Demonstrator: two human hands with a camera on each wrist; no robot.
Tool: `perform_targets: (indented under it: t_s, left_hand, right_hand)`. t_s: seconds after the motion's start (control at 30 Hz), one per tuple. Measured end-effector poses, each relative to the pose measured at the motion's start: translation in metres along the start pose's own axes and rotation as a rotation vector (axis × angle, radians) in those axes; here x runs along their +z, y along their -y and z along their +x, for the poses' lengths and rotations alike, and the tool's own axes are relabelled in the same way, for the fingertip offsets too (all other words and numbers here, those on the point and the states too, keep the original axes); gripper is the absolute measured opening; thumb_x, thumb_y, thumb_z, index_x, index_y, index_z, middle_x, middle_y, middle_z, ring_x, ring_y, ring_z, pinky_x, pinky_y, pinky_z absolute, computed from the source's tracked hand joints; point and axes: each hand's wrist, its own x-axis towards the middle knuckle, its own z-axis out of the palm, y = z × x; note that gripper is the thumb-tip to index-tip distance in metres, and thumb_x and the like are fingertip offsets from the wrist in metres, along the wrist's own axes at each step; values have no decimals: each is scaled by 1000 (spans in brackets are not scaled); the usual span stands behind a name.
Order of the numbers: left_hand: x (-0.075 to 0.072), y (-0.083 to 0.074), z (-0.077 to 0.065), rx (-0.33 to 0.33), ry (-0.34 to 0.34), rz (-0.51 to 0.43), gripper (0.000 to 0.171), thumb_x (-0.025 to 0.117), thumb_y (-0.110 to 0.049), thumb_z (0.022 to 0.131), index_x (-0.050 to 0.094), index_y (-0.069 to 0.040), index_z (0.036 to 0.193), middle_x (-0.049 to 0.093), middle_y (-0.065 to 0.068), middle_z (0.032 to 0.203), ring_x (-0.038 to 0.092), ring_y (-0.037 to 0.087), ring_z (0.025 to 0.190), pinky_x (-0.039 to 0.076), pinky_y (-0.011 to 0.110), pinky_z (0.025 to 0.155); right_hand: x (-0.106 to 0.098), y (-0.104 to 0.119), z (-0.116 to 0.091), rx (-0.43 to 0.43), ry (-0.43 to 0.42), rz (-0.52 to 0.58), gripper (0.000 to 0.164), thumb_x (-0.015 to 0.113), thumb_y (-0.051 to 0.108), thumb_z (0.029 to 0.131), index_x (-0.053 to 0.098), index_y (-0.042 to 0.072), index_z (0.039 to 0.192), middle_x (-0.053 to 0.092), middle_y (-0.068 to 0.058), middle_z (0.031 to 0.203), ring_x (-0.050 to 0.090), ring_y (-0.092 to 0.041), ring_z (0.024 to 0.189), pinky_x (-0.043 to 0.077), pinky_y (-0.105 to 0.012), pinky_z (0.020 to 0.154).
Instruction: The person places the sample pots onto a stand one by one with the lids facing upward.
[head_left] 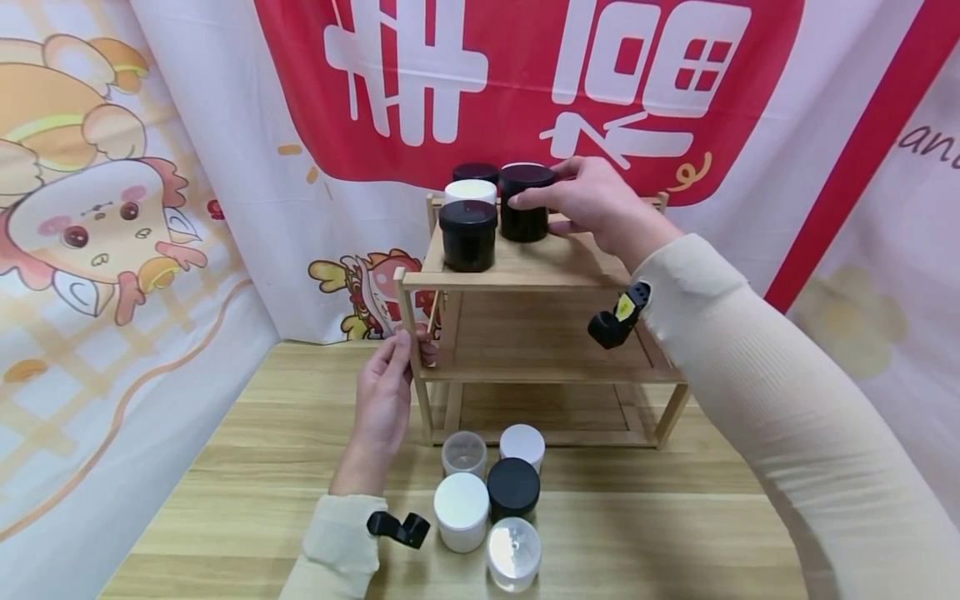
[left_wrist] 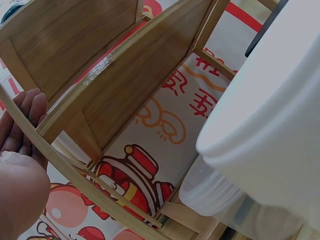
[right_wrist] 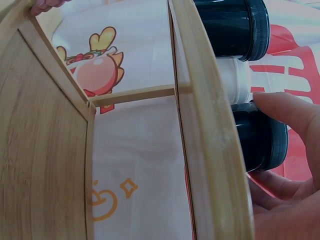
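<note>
Pinching jar [head_left: 522,218] in half-closed right hand [head_left: 602,200]; gripped rack [head_left: 555,279] with left hand [head_left: 384,402]; likely needed level release, clear of leftward jars [head_left: 468,240].

We face a white cloth backdrop [head_left: 225,108] with a large red panel [head_left: 517,92] bearing white characters. On our left, a white cloth wall [head_left: 195,400] carries an orange-and-white cartoon animal [head_left: 97,221]. Below spreads a pale wood-grain tabletop [head_left: 225,492]; rightward, a blurred yellowish print [head_left: 851,321] looks possibly floral.

Dim left-wrist view, glare on shelf [left_wrist: 104,66]
</note>
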Motion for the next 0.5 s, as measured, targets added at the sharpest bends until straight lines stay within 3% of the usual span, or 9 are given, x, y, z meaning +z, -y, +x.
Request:
perform_targets:
  t_s: [0.2,0.5]
  left_hand:
    - [0,1,0,10,13,-7,21,55,-30,114,73,-21,115,70,2,121,66,15,116,45,29,118]
    - [-1,1,1,3,8,-18,20,54,-30,114,72,-22,108,68,-3,126,58,17,133,39,28,124]
  right_hand:
    - [-4,-5,-3,-2,-28,-62,91,84,55,90,40,22,162,48,-4,161,54,-23,141,56,-35,113]
    - [-9,-12,-5,-39,-3,-59,76,82,46,95,48,19,157,53,-7,156,60,-25,135,58,-34,111]
